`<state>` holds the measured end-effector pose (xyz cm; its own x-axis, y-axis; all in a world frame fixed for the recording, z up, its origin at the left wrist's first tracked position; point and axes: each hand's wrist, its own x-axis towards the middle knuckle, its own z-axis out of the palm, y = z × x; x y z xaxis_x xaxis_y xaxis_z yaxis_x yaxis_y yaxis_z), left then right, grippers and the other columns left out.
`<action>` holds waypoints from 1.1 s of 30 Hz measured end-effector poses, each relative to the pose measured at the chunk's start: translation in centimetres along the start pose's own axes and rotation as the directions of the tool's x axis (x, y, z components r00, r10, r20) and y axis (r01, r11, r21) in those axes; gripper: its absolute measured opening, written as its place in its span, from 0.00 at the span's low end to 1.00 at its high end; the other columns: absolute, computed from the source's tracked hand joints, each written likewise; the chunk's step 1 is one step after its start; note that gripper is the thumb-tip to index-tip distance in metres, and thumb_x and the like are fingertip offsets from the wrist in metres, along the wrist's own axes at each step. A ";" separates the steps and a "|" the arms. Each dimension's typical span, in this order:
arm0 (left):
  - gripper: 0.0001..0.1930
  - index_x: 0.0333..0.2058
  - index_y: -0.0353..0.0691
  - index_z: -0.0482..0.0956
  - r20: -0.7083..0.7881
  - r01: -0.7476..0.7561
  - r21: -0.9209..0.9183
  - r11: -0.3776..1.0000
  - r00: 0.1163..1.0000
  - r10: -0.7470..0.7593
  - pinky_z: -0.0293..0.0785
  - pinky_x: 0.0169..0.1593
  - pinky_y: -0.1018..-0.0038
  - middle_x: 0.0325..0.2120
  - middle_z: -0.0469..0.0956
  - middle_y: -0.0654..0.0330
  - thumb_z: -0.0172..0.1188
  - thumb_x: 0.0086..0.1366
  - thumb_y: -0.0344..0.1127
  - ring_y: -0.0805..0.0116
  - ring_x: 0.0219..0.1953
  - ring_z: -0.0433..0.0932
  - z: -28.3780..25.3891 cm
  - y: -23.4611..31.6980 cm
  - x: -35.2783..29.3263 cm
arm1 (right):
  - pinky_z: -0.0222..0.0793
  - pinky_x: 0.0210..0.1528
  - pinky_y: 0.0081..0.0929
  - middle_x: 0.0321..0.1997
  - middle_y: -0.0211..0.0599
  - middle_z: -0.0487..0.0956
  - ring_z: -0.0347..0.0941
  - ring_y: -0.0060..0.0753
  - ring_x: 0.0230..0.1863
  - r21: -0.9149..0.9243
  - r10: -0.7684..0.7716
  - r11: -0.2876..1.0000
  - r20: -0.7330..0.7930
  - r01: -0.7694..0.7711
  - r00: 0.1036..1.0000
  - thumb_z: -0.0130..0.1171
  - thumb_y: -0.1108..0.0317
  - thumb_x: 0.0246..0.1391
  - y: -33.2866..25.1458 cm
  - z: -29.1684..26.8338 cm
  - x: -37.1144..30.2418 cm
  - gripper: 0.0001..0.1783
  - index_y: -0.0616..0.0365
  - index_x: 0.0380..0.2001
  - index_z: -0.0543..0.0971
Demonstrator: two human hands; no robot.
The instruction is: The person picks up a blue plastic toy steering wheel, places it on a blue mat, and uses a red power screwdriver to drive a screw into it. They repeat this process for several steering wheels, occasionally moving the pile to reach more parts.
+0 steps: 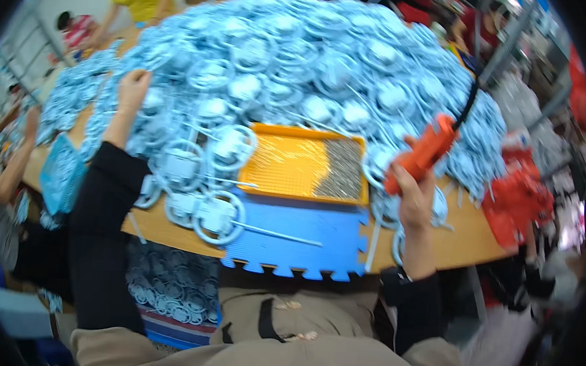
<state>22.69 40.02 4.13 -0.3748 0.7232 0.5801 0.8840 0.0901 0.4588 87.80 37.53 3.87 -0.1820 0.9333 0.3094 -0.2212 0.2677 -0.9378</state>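
My left hand point(133, 90) is raised at the left edge of the big heap of light blue plastic parts point(295, 54). Its fingers are closed, and whatever may be in them is too small to make out. An orange electric screwdriver point(425, 151) is gripped in my right hand point(415, 202), with a black cord running up from it. Between the hands lies a yellow tray point(277, 161) with many small grey metal pieces, which look like screws, in its right part. Light blue round-framed parts with long stems point(218, 217) lie on the near left of a blue foam mat point(296, 234).
The heap covers most of the wooden table point(468, 246). A light blue bin point(62, 174) stands at the left, and a red plastic bag point(519, 199) at the right. More parts fill a container point(174, 283) below the table edge. Other people work around the table.
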 end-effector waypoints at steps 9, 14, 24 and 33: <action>0.27 0.50 0.45 0.77 0.364 -0.556 -0.392 0.733 0.638 0.678 0.56 0.62 0.53 0.52 0.73 0.55 0.70 0.49 0.36 0.55 0.59 0.67 9.9 34.9 -18.0 | 0.68 0.39 0.23 0.29 0.31 0.74 0.71 0.22 0.32 0.151 -0.068 0.985 -0.092 0.081 0.994 0.58 0.70 0.54 -0.1 -1.0 0.0 0.28 0.71 0.56 0.65; 0.28 0.53 0.46 0.74 0.286 -0.719 -0.315 0.620 0.551 0.784 0.57 0.60 0.46 0.56 0.68 0.54 0.66 0.50 0.37 0.48 0.61 0.64 17.6 43.1 -23.3 | 0.67 0.36 0.23 0.30 0.33 0.75 0.71 0.23 0.29 0.253 -0.099 0.960 -0.095 0.120 0.991 0.58 0.70 0.55 0.4 -0.3 -0.4 0.26 0.71 0.54 0.66; 0.28 0.55 0.42 0.72 0.154 -0.620 -0.325 0.714 0.710 0.687 0.75 0.48 0.62 0.44 0.76 0.52 0.56 0.52 0.21 0.51 0.45 0.75 12.9 41.6 -18.4 | 0.63 0.25 0.25 0.24 0.30 0.67 0.63 0.24 0.20 0.237 -0.400 0.904 0.183 0.355 0.898 0.62 0.43 0.51 -9.3 -2.9 -7.2 0.43 0.62 0.60 0.61; 0.29 0.56 0.46 0.73 0.222 -0.486 -0.555 0.675 0.695 0.683 0.74 0.52 0.63 0.51 0.74 0.47 0.58 0.53 0.23 0.49 0.49 0.76 1.1 31.0 -26.5 | 0.64 0.33 0.25 0.31 0.31 0.69 0.65 0.23 0.30 0.264 -0.110 0.961 0.094 0.082 0.989 0.62 0.39 0.51 -3.4 -0.9 -4.2 0.41 0.60 0.55 0.63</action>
<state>60.31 24.37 2.22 0.4055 0.7167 0.5674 0.6241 -0.6706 0.4010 90.18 32.95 5.64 -0.2458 0.8716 0.4240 -0.4804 0.2704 -0.8343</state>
